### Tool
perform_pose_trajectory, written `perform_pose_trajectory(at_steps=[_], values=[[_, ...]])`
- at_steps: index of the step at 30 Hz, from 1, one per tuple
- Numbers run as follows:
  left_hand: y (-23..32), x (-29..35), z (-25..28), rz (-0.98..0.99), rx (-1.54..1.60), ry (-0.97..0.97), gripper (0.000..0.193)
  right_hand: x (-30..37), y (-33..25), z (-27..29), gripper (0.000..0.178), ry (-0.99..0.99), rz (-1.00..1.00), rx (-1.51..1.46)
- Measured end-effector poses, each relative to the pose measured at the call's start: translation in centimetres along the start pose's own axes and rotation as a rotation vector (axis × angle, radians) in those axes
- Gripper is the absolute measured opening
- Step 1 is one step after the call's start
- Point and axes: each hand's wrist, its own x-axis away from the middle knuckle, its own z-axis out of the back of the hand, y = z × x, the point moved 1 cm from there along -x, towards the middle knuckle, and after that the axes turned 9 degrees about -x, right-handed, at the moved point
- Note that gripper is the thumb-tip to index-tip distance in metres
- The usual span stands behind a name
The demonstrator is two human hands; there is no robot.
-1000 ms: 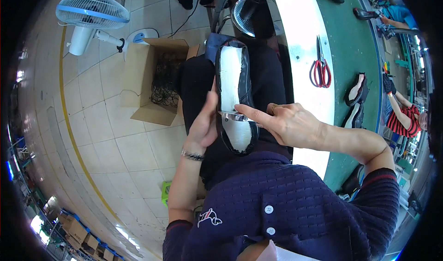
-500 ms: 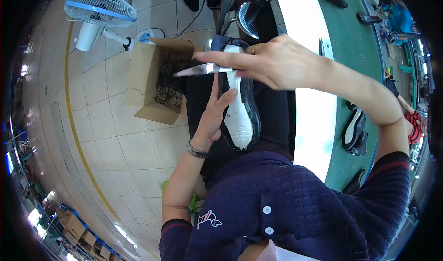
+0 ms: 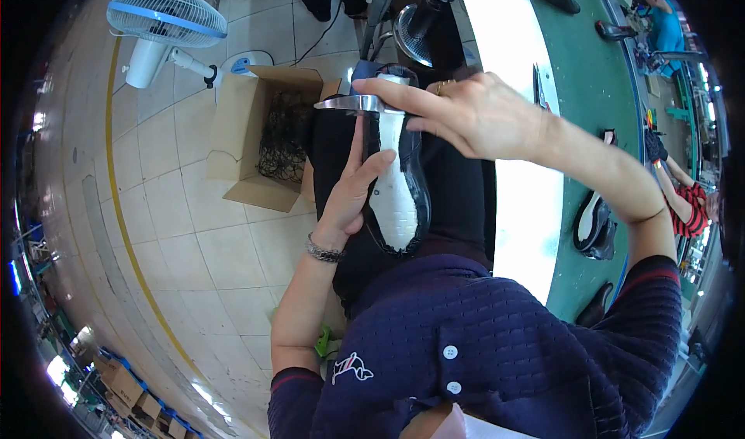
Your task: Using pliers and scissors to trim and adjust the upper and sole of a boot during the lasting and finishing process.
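My left hand (image 3: 351, 190) grasps a dark shoe (image 3: 423, 183) at its left side, in the middle of the frame, the thumb (image 3: 378, 165) laid over the edge of its white underside (image 3: 397, 214). The shoe lies sole up along my lap (image 3: 458, 179), its wider end toward my body, probably so that my thighs back it from below while the whole underside faces me. My right hand (image 3: 477, 117) is closed around a shiny metal tool (image 3: 341, 104) that sits crosswise over the narrower, upper end; I stretch the index finger along it, seemingly to steer it. Whether the metal touches the sole I cannot tell. My left thumb stays low on the shoe, likely to keep clear of that edge. An open carton (image 3: 233, 140) with dark tangled strands (image 3: 281, 148) stands upper left, within easy reach, I judge. Upper right, scissors (image 3: 536, 82) lie on the white bench strip (image 3: 528, 206), partly behind my forearm, presumably parked for handiness.
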Motion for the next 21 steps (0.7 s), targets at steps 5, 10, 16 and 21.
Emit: perform_pose_trajectory(at_steps=[5,10,16,21], values=[[-0.2,-0.2,0.2,0.039,-0.045,-0.018,0.090,1.0,0.5,-2.7,0.063,0.000,-0.071,-0.055],[0.5,0.0,0.2,0.106,-0.008,-0.053,0.091,1.4,-1.4,-2.0,0.062,0.042,-0.067,-0.246],[0.6,0.3,0.7,0.107,-0.049,-0.110,0.101,1.5,-1.8,-0.8,0.066,-0.090,-0.018,-0.068],[0.7,0.4,0.3,0.051,-0.039,-0.108,0.105,1.6,-2.6,-1.6,0.067,-0.174,-0.121,-0.130]])
